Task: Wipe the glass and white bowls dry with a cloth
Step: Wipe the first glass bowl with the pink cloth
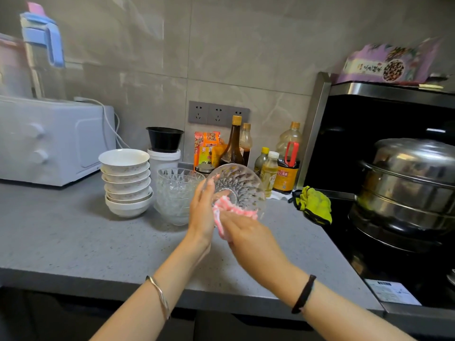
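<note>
Head view: clear cut-glass bowl [242, 183] held tilted.
Left hand [202, 212] holds its rim; right hand [246, 232] clutches pink checked cloth [236, 209] inside.

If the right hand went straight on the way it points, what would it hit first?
Probably the inside of the glass bowl, through the pink cloth that the right hand grips; depth is unclear.

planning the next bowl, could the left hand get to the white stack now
Probably not yet: the left hand holds the glass bowl. Once freed, likely yes: the white stack stands to its left with bare counter in front.
</note>
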`<state>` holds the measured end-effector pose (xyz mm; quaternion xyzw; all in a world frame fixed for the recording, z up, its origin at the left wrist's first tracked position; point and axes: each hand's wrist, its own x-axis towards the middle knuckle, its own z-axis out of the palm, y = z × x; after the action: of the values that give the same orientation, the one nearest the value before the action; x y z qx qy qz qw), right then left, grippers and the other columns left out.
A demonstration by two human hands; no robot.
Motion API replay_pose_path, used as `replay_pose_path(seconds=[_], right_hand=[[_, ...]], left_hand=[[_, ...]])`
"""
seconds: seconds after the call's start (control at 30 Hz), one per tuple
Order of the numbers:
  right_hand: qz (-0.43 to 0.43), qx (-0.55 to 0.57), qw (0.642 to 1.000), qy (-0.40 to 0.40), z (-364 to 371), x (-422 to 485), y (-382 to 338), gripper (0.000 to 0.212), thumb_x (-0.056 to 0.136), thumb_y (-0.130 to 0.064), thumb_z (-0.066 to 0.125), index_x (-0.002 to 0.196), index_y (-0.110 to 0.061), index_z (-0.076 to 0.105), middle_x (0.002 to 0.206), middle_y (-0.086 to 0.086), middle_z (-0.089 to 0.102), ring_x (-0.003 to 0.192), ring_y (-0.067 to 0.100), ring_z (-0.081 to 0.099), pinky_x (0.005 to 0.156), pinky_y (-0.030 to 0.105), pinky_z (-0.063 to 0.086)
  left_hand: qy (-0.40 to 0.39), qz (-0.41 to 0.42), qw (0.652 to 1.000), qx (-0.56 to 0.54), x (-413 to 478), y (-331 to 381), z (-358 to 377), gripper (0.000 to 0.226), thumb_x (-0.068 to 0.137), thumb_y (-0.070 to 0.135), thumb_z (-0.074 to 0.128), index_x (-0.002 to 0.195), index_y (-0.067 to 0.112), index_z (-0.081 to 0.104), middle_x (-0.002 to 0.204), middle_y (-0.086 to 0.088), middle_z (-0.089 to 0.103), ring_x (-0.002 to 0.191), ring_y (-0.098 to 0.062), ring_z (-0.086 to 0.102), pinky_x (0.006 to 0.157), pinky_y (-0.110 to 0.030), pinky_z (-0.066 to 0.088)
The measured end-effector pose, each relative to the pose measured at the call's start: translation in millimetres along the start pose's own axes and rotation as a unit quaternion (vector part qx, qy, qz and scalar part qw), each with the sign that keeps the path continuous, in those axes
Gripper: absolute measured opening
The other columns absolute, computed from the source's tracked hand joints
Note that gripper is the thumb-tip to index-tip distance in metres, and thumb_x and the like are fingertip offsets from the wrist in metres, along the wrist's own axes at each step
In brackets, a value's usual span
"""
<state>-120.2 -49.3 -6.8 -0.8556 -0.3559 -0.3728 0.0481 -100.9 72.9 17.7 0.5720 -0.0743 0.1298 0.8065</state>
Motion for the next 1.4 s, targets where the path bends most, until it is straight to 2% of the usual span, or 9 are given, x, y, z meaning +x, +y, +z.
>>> replay_pose_path(seconds=[0.2,0.43,0.53,0.63,0.73,0.83,1.03,1.27,1.4], right_hand=[[-0.069,-0.121,0.989,-0.045,-19.1,-6.3,27.5,0.066,0.047,-0.007,0.09,0.11,-0.008,0.071,0.116,0.007,0.069,0.104,0.021,0.068,0.092,0.036,0.053],[0.012,-0.048,0.997,0.063,-13.5,4.3,1.3,0.038,0.049,-0.001,0.09,0.076,-0.018,0.069,0.067,-0.005,0.065,0.057,0.014,0.06,0.046,0.023,0.04],[0.058,0.017,0.995,0.081,-4.1,5.8,-8.8,0.037,0.062,0.003,0.077,0.093,-0.015,0.066,0.066,-0.005,0.059,0.055,0.014,0.053,0.041,0.026,0.039],[0.0,0.058,0.998,0.03,-5.1,-2.1,1.0,0.033,0.077,-0.003,0.073,0.108,-0.014,0.068,0.097,-0.002,0.07,0.084,0.016,0.065,0.067,0.033,0.055],[-0.079,-0.12,0.989,-0.017,-19.4,-7.3,35.2,0.047,0.065,-0.008,0.081,0.11,-0.014,0.07,0.118,0.003,0.068,0.111,0.021,0.064,0.103,0.041,0.046],[-0.033,-0.186,0.982,-0.026,-17.9,-9.8,39.8,0.06,0.065,-0.01,0.082,0.122,-0.007,0.065,0.13,0.011,0.061,0.125,0.026,0.054,0.11,0.045,0.035],[0.028,0.003,0.999,0.021,-6.5,-10.0,-17.0,0.067,0.061,-0.026,0.084,0.122,-0.01,0.061,0.107,-0.001,0.07,0.095,0.013,0.064,0.082,0.021,0.046],[-0.058,-0.143,0.988,-0.014,-18.1,-12.5,36.1,0.05,0.06,-0.024,0.09,0.106,-0.013,0.074,0.113,0.002,0.071,0.107,0.018,0.066,0.1,0.036,0.046],[-0.001,-0.098,0.994,0.043,-18.5,-2.4,16.9,0.035,0.054,-0.014,0.092,0.085,-0.016,0.075,0.085,0.0,0.074,0.077,0.017,0.071,0.065,0.026,0.055]], left_hand=[[-0.102,-0.025,0.992,0.075,6.6,21.2,-14.5,0.032,0.1,0.043,0.035,0.122,0.034,0.057,0.125,-0.005,0.062,0.108,-0.023,0.064,0.08,-0.039,0.057],[-0.067,-0.028,0.994,-0.076,-9.9,9.9,1.0,0.034,0.081,0.038,0.062,0.115,0.031,0.06,0.115,-0.004,0.069,0.108,-0.016,0.065,0.08,-0.035,0.055],[-0.014,-0.025,0.991,-0.132,-14.0,-4.9,12.5,0.049,0.074,0.041,0.069,0.12,0.03,0.057,0.113,-0.002,0.069,0.103,-0.019,0.067,0.073,-0.031,0.056],[0.014,-0.037,0.993,-0.111,-9.4,-5.6,9.0,0.039,0.092,0.047,0.047,0.128,0.032,0.053,0.112,-0.002,0.07,0.111,-0.026,0.063,0.093,-0.048,0.051],[-0.013,-0.026,0.998,-0.052,-4.0,-3.5,-1.3,0.039,0.097,0.048,0.036,0.128,0.031,0.053,0.118,-0.004,0.065,0.107,-0.025,0.064,0.081,-0.042,0.056],[-0.031,-0.009,0.998,-0.046,-3.9,-0.6,-0.8,0.039,0.098,0.045,0.036,0.131,0.029,0.051,0.118,-0.002,0.064,0.104,-0.022,0.066,0.071,-0.035,0.059],[0.004,-0.038,0.998,-0.059,-2.5,-9.6,8.8,0.029,0.096,0.05,0.043,0.113,0.037,0.063,0.115,-0.006,0.069,0.111,-0.024,0.063,0.098,-0.052,0.048],[-0.061,-0.034,0.998,0.004,1.6,6.4,-5.2,0.035,0.097,0.045,0.039,0.127,0.034,0.053,0.114,0.001,0.065,0.105,-0.022,0.066,0.069,-0.032,0.056],[-0.063,-0.03,0.997,-0.041,-3.9,7.5,2.9,0.045,0.081,0.043,0.064,0.124,0.034,0.054,0.121,-0.001,0.065,0.11,-0.022,0.064,0.07,-0.033,0.055]])
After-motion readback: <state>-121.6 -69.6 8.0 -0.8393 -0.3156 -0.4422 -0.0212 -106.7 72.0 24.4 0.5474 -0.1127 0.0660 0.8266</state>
